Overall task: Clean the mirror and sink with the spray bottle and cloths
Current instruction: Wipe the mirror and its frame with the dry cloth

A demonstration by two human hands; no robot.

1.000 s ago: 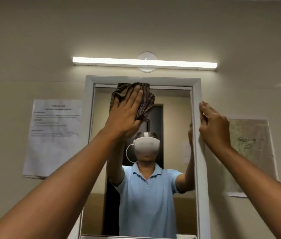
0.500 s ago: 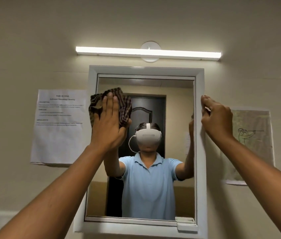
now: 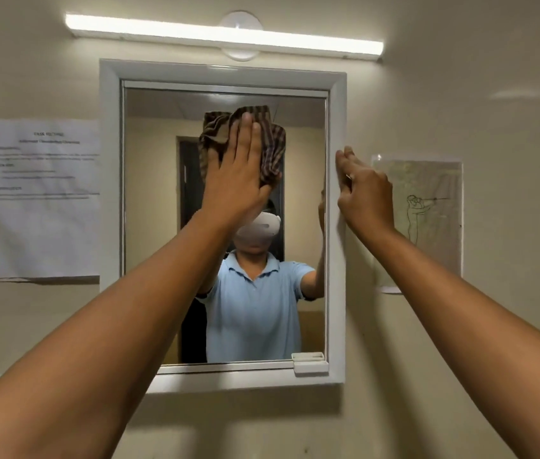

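A white-framed mirror [image 3: 336, 246] hangs on the beige wall. My left hand [image 3: 237, 180] lies flat on a brown checked cloth [image 3: 273, 150] and presses it against the upper middle of the glass. My right hand [image 3: 363, 193] rests with its fingers on the mirror frame's right edge, steadying it. The glass reflects a person in a light blue shirt with a white headset. The sink and the spray bottle are out of view.
A lit tube lamp [image 3: 222, 33] runs above the mirror. A printed sheet [image 3: 45, 197] is taped to the wall on the left, a drawing [image 3: 427, 213] on the right. A small white latch [image 3: 310, 362] sits at the frame's lower right.
My left hand swept the cloth from the top of the glass to the left side, then back right to the upper middle. My right hand stayed on the frame's edge. The view tilted down.
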